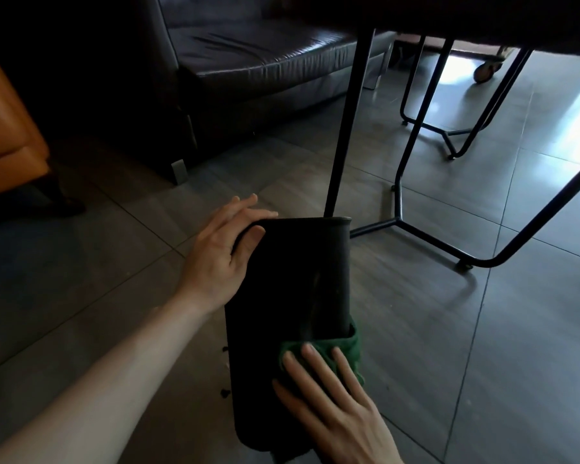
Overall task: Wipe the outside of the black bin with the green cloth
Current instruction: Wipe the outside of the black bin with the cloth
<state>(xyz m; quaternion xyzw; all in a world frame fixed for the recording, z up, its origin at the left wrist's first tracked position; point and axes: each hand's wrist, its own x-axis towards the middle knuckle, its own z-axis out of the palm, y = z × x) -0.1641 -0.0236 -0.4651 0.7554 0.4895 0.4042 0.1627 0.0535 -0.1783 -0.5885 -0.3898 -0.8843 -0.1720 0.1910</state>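
A tall black plastic bin (282,296) with rounded corners lies tipped over on the grey tiled floor (482,329), its far end pointing away from the camera toward the thin black metal legs (345,122) of the desk (482,21) above it.

The left hand (221,256) rests at the bin's far left corner. Its grip is open and loose: the thumb presses flat on the upper face, and the fingers (245,202) reach past the bin's edge. It braces the bin more than it clasps it.

The right hand (332,396) lies palm down on a crumpled dark green cloth (352,346), pressing it against the near right part of the bin's outer wall. Its grip is flat, with 4 fingers spread across the fabric and not curled around it. A fold of the cloth pokes out past the bin's right edge.

A dark leather sofa (265,61) stands beyond the bin, an orange leather seat (7,135) sits at the left edge, and a small castor wheel (484,73) shows in the far right background.
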